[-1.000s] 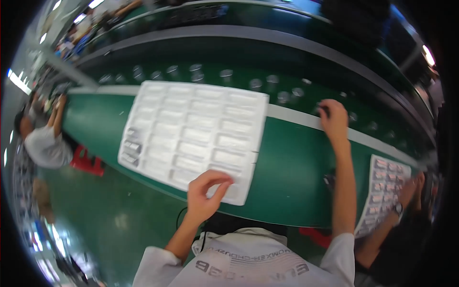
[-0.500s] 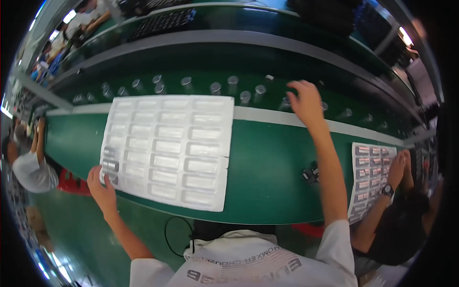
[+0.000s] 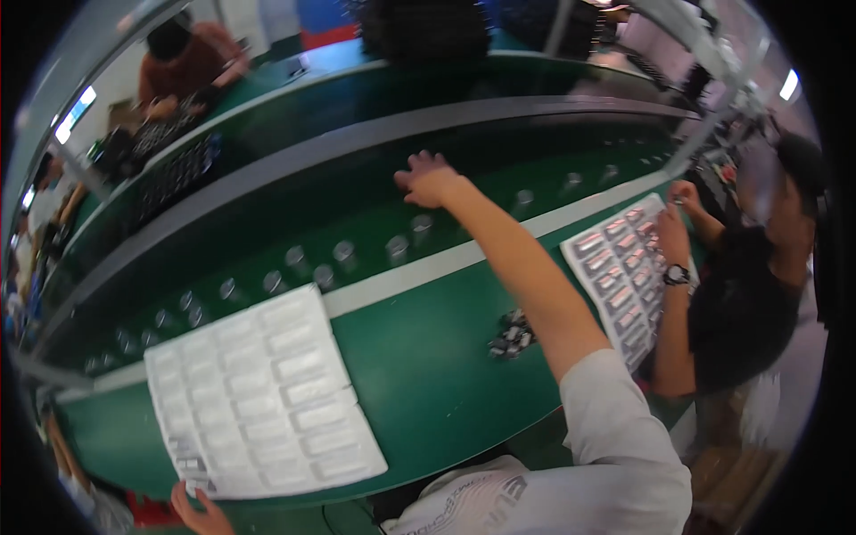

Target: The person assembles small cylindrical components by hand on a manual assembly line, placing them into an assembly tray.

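My right hand (image 3: pixel 428 180) is stretched out over the dark green sunken strip beyond the table edge, its fingers spread and nothing visible in them. Below it a clear cylinder (image 3: pixel 422 226) stands in a loose row of similar ones. At the near left corner of a white moulded tray (image 3: pixel 259 392), my left hand (image 3: pixel 198 511) has its finger and thumb at the rim and seems to grip it. Close to those fingertips, a few grey-silver pieces (image 3: pixel 189 465) sit in the tray's corner pockets; the other visible pockets look bare.
A pile of small black and silver parts (image 3: pixel 513 336) lies on the green table (image 3: pixel 428 348). To the right, a co-worker's hand (image 3: pixel 673 234) is at another tray (image 3: pixel 593 245) with filled pockets. A grey rail (image 3: pixel 357 125) runs along the far side, with another person (image 3: pixel 183 67) beyond.
The view has swung to the right and tilted. My right hand has reached farther out over the strip, beyond the cylinders. My left hand has stayed at the same tray corner.
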Demonstrator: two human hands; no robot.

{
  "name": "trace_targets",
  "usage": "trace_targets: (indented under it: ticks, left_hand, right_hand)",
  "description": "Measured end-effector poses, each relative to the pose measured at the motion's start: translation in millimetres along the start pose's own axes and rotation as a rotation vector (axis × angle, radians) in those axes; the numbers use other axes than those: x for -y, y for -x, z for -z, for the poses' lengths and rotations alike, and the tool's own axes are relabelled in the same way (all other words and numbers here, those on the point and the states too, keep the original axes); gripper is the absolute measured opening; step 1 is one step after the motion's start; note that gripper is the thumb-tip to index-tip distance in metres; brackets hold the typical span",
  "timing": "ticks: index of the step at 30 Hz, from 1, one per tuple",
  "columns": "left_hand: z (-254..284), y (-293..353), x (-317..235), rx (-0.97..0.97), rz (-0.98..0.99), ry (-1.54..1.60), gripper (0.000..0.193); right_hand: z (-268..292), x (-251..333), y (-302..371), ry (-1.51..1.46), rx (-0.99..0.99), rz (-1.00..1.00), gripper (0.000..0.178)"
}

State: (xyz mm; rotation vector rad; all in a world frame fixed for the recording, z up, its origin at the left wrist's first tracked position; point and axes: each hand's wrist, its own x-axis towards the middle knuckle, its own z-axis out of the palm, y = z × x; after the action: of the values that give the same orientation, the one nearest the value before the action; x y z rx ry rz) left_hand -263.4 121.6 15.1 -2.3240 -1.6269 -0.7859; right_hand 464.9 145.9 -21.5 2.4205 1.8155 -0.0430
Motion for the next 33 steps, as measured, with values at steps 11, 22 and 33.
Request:
trace_targets:
  ticks: [11, 22, 33]
  left_hand:
    - [3, -13, -42, 0.022, -0.042, 0.018, 0.025]
    - [3, -2, -21, 0.160, 0.064, 0.014, 0.037]
    - [-18, 3, -24, 0.120, -0.099, 0.058, 0.016]
  right_hand:
    - [-47, -89, 23, -0.226, -0.127, -0.173, 0.035]
    - [-14, -61, 39, -0.500, -0.280, -0.056, 0.028]
    - [14, 116, 247, -0.687, -0.163, 0.576, 0.026]
